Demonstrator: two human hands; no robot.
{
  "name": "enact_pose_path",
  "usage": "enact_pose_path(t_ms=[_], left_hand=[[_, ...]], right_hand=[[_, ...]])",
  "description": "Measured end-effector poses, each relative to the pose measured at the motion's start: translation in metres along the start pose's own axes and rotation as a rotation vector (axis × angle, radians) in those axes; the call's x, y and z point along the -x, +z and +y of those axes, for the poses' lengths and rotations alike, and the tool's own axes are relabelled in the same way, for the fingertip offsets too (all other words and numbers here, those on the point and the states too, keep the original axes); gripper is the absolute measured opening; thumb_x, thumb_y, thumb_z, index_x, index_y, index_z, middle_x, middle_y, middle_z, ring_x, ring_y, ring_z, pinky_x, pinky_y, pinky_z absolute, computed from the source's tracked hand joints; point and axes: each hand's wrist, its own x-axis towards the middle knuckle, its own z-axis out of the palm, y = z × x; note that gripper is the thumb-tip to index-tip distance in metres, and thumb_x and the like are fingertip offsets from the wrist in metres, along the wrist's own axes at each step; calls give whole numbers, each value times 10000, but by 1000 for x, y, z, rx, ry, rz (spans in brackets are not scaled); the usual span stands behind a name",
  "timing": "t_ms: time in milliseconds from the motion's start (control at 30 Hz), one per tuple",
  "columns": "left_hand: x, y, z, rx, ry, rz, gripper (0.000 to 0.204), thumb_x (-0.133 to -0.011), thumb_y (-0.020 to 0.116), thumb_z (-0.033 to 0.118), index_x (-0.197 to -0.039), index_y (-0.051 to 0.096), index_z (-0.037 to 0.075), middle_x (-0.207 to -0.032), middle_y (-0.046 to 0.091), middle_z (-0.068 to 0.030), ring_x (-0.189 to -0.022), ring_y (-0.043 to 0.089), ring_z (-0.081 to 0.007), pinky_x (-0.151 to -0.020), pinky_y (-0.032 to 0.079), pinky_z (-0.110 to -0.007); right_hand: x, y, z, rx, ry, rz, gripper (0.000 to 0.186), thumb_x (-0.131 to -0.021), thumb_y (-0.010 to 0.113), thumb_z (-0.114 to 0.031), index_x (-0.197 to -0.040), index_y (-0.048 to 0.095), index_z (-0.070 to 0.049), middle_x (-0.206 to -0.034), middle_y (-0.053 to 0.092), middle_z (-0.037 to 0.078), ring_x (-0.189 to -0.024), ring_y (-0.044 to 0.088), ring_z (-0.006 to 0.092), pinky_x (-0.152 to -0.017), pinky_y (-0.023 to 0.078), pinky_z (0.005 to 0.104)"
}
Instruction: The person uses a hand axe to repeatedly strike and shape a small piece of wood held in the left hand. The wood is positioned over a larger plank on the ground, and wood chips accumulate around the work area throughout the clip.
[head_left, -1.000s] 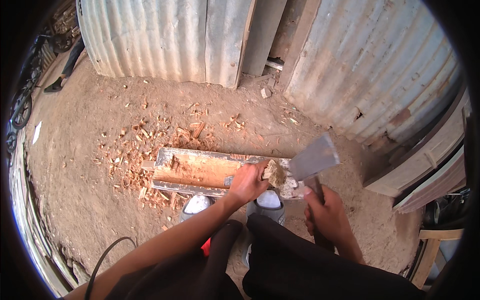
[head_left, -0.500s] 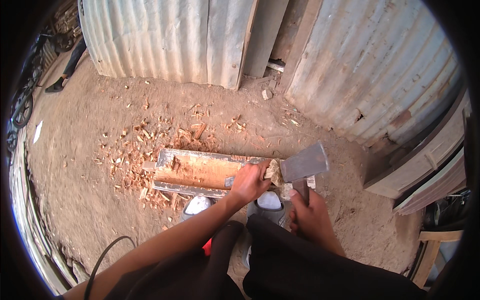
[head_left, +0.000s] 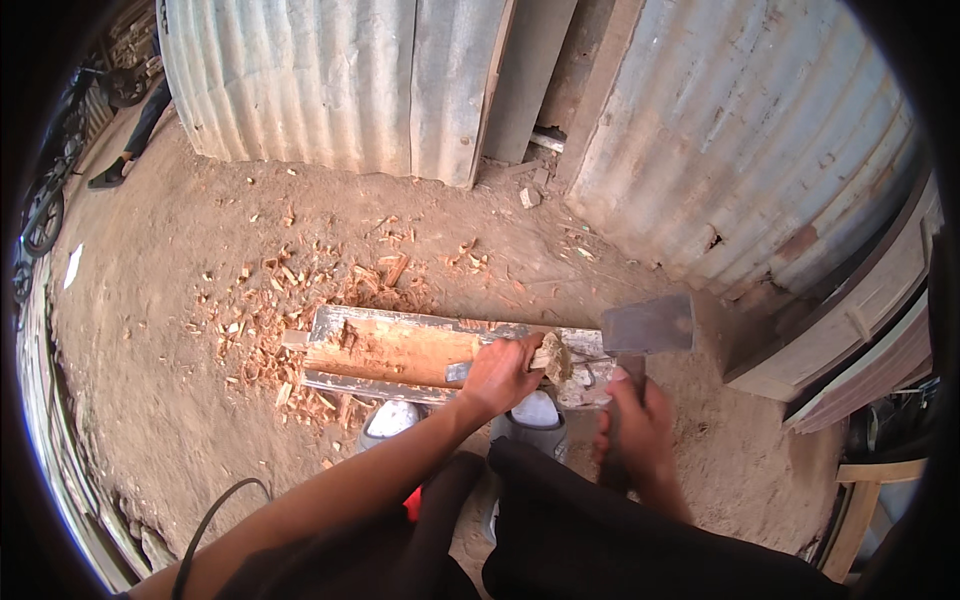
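A long wooden beam (head_left: 400, 330) with a hollowed trough lies crosswise on the ground before my feet. My left hand (head_left: 500, 378) is closed around a chisel, whose flat metal blade (head_left: 458, 371) points left into the trough. The frayed, mushroomed end of its wooden handle (head_left: 554, 357) sticks out to the right of my fist. In my closed right hand (head_left: 640, 425) is the dark handle of a mallet; its broad, blocky head (head_left: 648, 324) is raised to the right of the chisel's end, apart from it. My right hand is slightly blurred.
Wood chips (head_left: 290, 280) litter the dirt around the beam's left end. My shoes (head_left: 535, 415) stand close to its near side. Corrugated metal sheets (head_left: 300, 80) rise at the back. Wooden panels (head_left: 850, 320) lean at the right. A person's leg (head_left: 145, 125) and a motorcycle (head_left: 50, 200) show far left.
The mallet head has swung right, away from the chisel's handle end, and my right hand has shifted right with it. My left hand keeps its hold on the chisel.
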Motion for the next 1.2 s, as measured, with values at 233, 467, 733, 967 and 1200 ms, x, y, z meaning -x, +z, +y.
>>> enact_pose_path(t_ms=[233, 467, 733, 967, 1200], left_hand=[[5, 0, -2, -21, 22, -19, 333, -823, 767, 199, -1059, 580, 57, -790, 680, -234, -824, 676, -469, -720, 536, -552], [7, 2, -10, 32, 31, 42, 339, -815, 766, 195, -1063, 582, 56, -792, 675, -235, -831, 670, -467, -729, 530, -559], [6, 1, -16, 14, -13, 29, 432, -812, 766, 190, -1203, 621, 79, -855, 700, -242, -857, 677, -466, -749, 545, -553], [4, -4, -9, 12, -34, 20, 389, -807, 772, 177, -1156, 634, 72, -862, 701, -241, -860, 681, -465, -753, 548, -557], [4, -1, -12, 24, -13, 37, 383, -807, 783, 203, -1130, 629, 68, -813, 688, -233, -852, 676, -469, -748, 548, -548]], right_hand=[[4, -6, -6, 30, 115, -3, 307, -1053, 600, -312, -972, 559, -19, -629, 535, 51, -459, 549, 162, -420, 460, 349], [6, 2, 0, 92, 126, -55, 267, -1053, 598, -298, -1006, 555, -39, -648, 535, 47, -472, 534, 150, -434, 454, 332], [7, 0, -16, 225, 147, -83, 280, -1054, 602, -296, -979, 558, -29, -647, 550, 38, -467, 539, 138, -425, 467, 326], [9, 6, 1, 326, 32, -68, 283, -1056, 597, -286, -955, 550, -26, -641, 545, 34, -472, 555, 145, -420, 461, 327], [9, 0, 13, 180, 48, -4, 304, -1053, 598, -305, -928, 547, -33, -647, 546, 46, -465, 550, 159, -426, 459, 334]])
